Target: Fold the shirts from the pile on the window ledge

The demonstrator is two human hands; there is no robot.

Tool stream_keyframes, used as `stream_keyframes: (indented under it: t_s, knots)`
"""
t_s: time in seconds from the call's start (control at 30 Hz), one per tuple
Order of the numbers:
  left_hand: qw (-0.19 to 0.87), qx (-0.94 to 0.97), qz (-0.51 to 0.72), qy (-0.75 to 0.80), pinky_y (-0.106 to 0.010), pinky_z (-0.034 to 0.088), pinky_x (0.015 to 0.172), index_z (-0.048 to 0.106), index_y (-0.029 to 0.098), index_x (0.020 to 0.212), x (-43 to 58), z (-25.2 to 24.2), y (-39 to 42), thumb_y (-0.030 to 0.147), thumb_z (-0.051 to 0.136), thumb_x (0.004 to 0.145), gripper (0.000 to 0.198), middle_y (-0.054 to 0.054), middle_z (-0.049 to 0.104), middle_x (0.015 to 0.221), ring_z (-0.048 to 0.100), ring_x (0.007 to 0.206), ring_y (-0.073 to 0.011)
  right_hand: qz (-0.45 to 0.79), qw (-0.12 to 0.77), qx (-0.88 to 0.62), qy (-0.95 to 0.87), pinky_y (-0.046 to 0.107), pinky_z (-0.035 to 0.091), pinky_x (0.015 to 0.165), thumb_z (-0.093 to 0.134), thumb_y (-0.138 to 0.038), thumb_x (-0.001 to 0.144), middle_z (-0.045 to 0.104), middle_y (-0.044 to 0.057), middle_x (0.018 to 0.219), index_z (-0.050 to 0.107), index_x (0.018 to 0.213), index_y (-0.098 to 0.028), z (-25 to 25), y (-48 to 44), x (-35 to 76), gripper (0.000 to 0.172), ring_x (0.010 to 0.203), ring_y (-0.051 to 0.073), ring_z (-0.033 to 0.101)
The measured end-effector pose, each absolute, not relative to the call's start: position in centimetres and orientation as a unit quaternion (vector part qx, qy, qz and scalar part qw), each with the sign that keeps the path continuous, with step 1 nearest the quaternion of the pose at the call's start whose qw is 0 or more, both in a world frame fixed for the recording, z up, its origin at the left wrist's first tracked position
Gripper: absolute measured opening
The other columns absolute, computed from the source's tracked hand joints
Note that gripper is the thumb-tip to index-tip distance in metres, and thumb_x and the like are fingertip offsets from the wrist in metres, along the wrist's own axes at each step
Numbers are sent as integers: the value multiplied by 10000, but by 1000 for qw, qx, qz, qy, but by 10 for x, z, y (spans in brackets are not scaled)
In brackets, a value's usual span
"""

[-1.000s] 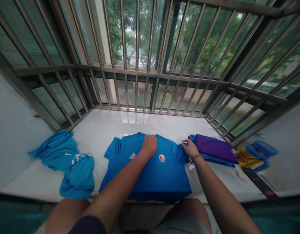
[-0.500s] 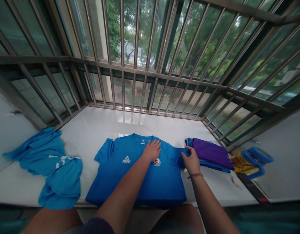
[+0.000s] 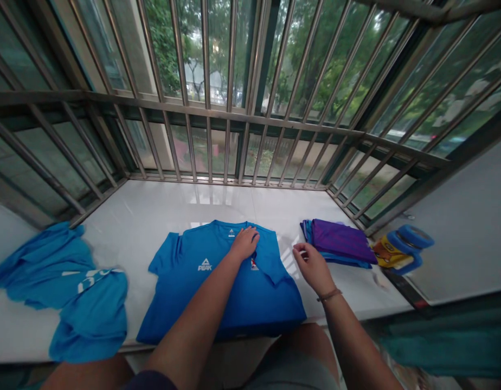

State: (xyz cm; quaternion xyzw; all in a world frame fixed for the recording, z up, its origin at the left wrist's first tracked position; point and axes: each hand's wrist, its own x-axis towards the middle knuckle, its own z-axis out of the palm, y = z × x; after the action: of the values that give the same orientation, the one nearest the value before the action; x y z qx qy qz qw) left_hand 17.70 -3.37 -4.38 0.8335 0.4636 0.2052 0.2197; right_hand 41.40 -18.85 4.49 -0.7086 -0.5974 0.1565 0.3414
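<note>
Now our left hand [image 3: 244, 244] lies spread on a smooth blue knit T-shirt [image 3: 218, 292], flat on the glossy white sill [image 3: 185, 203]; our right hand [image 3: 311, 268], loosely curled and holding nothing, hovers just beside its folded-in sleeve [image 3: 273, 265].

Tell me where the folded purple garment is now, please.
In the head view, the folded purple garment lies on the white sill, right of the blue T-shirt and beyond the right hand, with a yellow packet beside it.
</note>
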Motion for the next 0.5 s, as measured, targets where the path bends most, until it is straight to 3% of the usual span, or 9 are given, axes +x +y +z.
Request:
stream_keyframes:
  t_s: [0.1, 0.17, 0.27, 0.37, 0.5]
  knots:
    - [229, 837, 228, 442, -549, 303, 1345, 811, 242, 1065, 173, -39, -39, 584, 638, 1021, 386, -116, 658, 1555, 539, 1513, -304, 201, 260, -655, -681, 381, 589, 910, 719, -397, 910, 724, 103, 1236, 709, 1200, -235, 20, -212, 412, 333, 951, 240, 715]
    - [237, 842, 233, 425, -569, 280, 1351, 808, 248, 920, 171, -36, -42, 612, 753, 934, 368, -110, 674, 1526, 566, 1475, -318, 185, 213, -647, -708, 397, 568, 990, 747, -297, 881, 715, 106, 1264, 720, 1231, -246, 7, -225, 408, 355, 1070, 267, 708]
    - [247, 845, 223, 419, -593, 253, 1354, 800, 251, 849, 170, -35, -44, 455, 829, 875, 207, -89, 658, 1548, 553, 1486, -323, 124, 164, -665, -718, 401, 531, 1037, 666, -222, 934, 735, 103, 1176, 751, 1165, -247, -2, -234, 407, 247, 1123, 284, 696]
    - [252, 843, 221, 421, -596, 250, 1354, 802, 257, 838, 169, -34, -44, 303, 796, 858, 50, -66, 666, 1543, 563, 1480, -313, 77, 150, -687, -707, 378, 531, 985, 567, -242, 1011, 750, 96, 1098, 758, 1115, -248, -7, -238, 411, 218, 1066, 275, 706]
    - [258, 839, 228, 420, -578, 272, 1349, 809, 265, 845, 168, -33, -42, 301, 764, 878, 66, -55, 715, 1473, 621, 1410, -297, 43, 149, -716, -681, 360, 535, 900, 500, -251, 1045, 759, 93, 1034, 757, 1065, -249, -16, -242, 415, 257, 996, 266, 723]
